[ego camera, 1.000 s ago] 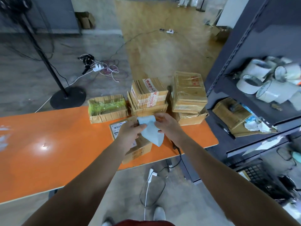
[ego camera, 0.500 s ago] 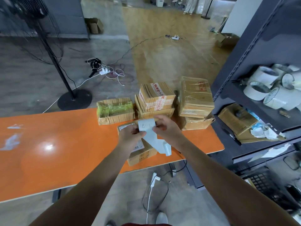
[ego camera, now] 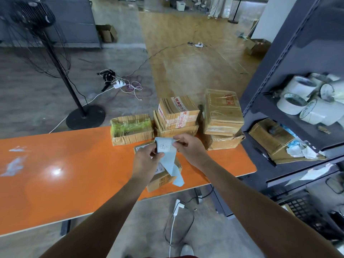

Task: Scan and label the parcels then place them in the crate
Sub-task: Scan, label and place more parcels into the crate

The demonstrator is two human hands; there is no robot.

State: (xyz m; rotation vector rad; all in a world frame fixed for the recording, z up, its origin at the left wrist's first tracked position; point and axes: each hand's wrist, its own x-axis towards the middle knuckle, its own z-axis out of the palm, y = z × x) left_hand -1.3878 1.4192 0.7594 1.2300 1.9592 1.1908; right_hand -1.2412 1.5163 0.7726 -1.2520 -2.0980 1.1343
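Note:
Both hands hold a label strip (ego camera: 168,155) over a small cardboard parcel (ego camera: 162,180) near the front edge of the orange table (ego camera: 74,174). My left hand (ego camera: 147,161) pinches the strip's left side. My right hand (ego camera: 189,148) pinches the white printed label at its top right. The pale blue backing hangs down over the parcel. Behind stand a parcel wrapped in green tape (ego camera: 131,129), a stack of two parcels with red-printed tape (ego camera: 176,116), and another stack of two (ego camera: 222,116).
A dark metal shelf unit (ego camera: 290,58) stands to the right, holding white tape rolls (ego camera: 312,101) and a cardboard box (ego camera: 270,135). A black crate (ego camera: 307,211) sits low at the right. A standing fan (ego camera: 61,71) and cables (ego camera: 121,84) are on the floor beyond the table.
The backing strip has been drawn further down from the white label, which now shows its print between my hands. The camera has tilted up slightly.

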